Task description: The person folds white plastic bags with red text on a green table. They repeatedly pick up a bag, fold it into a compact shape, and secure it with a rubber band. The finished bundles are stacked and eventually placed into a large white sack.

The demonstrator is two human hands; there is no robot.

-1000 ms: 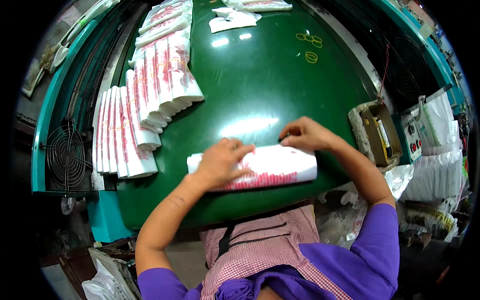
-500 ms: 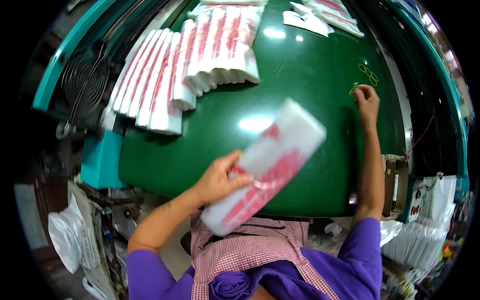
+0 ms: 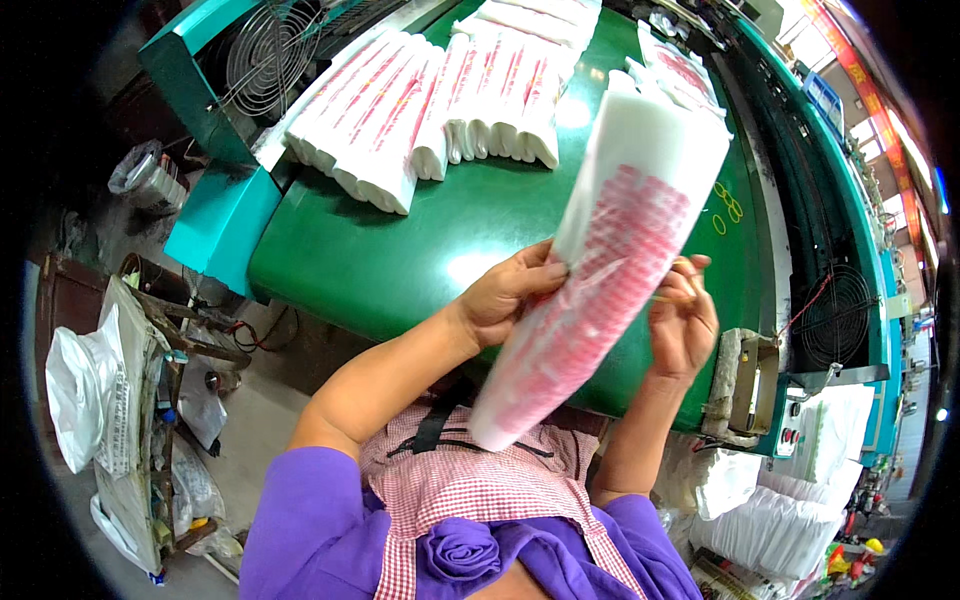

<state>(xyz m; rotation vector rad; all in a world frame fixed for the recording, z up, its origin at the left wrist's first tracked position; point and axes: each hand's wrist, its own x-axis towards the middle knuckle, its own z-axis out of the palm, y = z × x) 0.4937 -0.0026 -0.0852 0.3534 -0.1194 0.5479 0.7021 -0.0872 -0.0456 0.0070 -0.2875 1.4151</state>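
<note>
1 head-worn fisheye view looks steeply down, close over the green table (image 3: pixel 400 260).

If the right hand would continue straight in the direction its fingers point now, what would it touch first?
The right hand points its fingers up and left, straight at the white and red bag bundle that the left hand holds. It seems to touch the bundle's edge already, though depth is hard to judge.

A green table (image 3: pixel 400 250) fills the middle of the frame. Rows of folded white bags with red print (image 3: pixel 440 100) lie overlapped along its upper part. Yellow rubber bands (image 3: pixel 727 205) rest at its right edge. A wire-guarded fan (image 3: pixel 268 45) sits upper left, another fan (image 3: pixel 835 315) at right. White sacks (image 3: pixel 85 395) hang lower left; white bag stacks (image 3: pixel 790 510) lie lower right.
</note>
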